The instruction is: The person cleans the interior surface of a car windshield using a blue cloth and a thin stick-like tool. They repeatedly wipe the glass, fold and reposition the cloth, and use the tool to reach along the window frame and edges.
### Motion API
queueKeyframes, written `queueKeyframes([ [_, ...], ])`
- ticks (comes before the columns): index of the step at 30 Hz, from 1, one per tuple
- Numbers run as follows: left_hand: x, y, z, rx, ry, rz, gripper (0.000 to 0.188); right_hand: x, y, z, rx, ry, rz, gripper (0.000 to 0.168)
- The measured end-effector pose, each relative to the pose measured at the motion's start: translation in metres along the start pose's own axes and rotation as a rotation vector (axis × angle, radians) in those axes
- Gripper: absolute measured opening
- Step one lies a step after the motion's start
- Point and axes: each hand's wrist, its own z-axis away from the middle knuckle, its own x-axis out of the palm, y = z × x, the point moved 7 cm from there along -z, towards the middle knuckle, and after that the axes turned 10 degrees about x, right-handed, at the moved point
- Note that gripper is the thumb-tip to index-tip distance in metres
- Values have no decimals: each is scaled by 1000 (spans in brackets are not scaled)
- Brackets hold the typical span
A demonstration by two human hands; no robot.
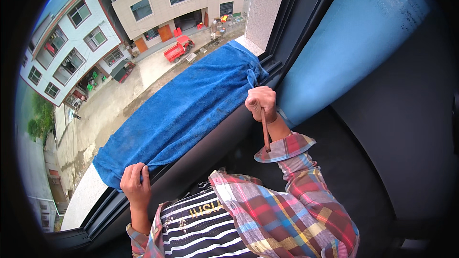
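Observation:
A blue towel (179, 111) lies spread across the window sill, bunched and twisted at its right end. My left hand (136, 184) pinches the towel's near edge at its left end. At the twisted right end, my right hand (262, 104) is closed in a fist around a thin brown stick (265, 130), whose lower end points back over my plaid cuff. The fist meets the towel's corner, but whether it also grips the cloth is hidden. Stone sill (84, 195) shows beyond the towel's left end.
Dark window frame tracks (107, 204) run beneath the towel. A light blue curtain (344, 43) hangs to the right. Outside, far below, are a street (143, 75), a red cargo vehicle (178, 50) and buildings (157, 3). The sill's outer side drops off.

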Motion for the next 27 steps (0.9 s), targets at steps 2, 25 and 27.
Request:
queueKeyframes([
  [2, 3, -1, -2, 6, -10, 2, 6, 3, -3, 2, 6, -30, -15, 42],
  [25, 0, 4, -1, -9, 12, -17, 5, 57, -47, -21, 299, -152, -175, 53],
  [27, -1, 4, -1, -15, 1, -14, 7, 74, -61, -14, 265, -199, -200, 53],
])
